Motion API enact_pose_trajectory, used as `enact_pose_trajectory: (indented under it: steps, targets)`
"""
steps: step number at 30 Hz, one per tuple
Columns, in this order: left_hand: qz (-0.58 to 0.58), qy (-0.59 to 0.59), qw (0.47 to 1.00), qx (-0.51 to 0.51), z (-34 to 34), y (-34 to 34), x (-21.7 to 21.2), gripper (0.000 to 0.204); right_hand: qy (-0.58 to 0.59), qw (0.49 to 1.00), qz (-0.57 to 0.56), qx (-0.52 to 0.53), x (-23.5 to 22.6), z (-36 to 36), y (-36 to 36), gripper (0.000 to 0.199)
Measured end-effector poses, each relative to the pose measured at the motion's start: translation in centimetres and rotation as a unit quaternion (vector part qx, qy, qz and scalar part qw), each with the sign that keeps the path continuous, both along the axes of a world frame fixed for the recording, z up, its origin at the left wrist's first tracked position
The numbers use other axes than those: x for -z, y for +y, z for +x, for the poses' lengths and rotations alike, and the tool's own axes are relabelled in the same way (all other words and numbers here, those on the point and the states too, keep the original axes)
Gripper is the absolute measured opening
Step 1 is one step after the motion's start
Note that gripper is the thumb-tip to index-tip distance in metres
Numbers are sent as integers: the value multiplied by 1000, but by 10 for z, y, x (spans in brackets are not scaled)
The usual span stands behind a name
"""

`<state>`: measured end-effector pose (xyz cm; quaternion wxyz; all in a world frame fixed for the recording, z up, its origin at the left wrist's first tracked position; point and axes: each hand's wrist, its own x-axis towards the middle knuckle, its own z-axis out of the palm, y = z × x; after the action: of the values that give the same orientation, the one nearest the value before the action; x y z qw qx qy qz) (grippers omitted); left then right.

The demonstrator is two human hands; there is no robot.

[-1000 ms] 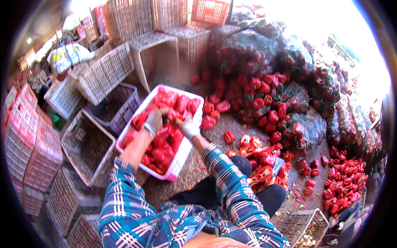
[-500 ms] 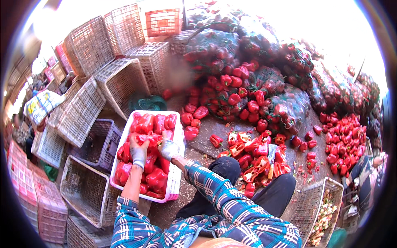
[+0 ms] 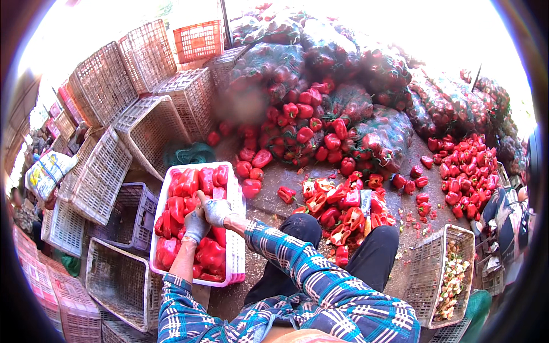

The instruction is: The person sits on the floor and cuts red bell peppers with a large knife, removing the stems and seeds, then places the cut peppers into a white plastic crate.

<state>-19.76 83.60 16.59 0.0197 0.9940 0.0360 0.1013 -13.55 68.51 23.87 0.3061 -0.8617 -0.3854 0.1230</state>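
A white plastic crate (image 3: 234,228) full of whole red bell peppers (image 3: 210,255) stands left of my knees. Both my hands are over its middle, close together and touching. My left hand (image 3: 197,224), in a greyish glove, is low among the peppers, its fingers mostly hidden. Just above and to the right, my right hand (image 3: 216,211), in a pale glove, reaches in with fingers bent toward the left hand. Whether a pepper is between them cannot be made out. In front of my legs lies a pile of cut-open red peppers (image 3: 351,220) with a knife-like blade on it.
Several plastic crates (image 3: 114,280) are stacked at the left. Net sacks of red peppers (image 3: 389,134) rise at the back, with loose peppers before them. A heap of small red peppers (image 3: 469,171) is at the right, near another person (image 3: 506,223). A crate (image 3: 426,280) holds pale scraps.
My hands have drawn together over the crate, the left one lower and the right one shifted left across it. The view has turned slightly, sliding the scene left.
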Motion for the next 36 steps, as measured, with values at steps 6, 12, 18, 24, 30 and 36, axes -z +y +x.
enact_pose_trajectory:
  steps: [6, 12, 18, 24, 30, 36]
  targets:
    - [-55, -100, 993, -27, 15, -15, -7, 12, -29, 999, 12, -19, 4, 16, -26, 70]
    - [-42, -114, 985, -122, 27, 3, -24, 24, -120, 984, 120, 61, -67, 31, -106, 73]
    - [-17, -26, 999, -41, 40, -6, 6, 52, -385, 869, 162, 264, -139, 14, -322, 70]
    - [11, 2, 998, -61, 79, 83, 64, 55, -576, 640, 68, 504, -137, -65, -566, 66]
    - [81, 42, 992, -87, 74, 34, 77, 59, -309, 463, -133, 820, -121, -177, -725, 56]
    - [41, 27, 990, -134, 43, -13, 25, 53, -622, 453, 212, 602, -168, -189, -636, 29]
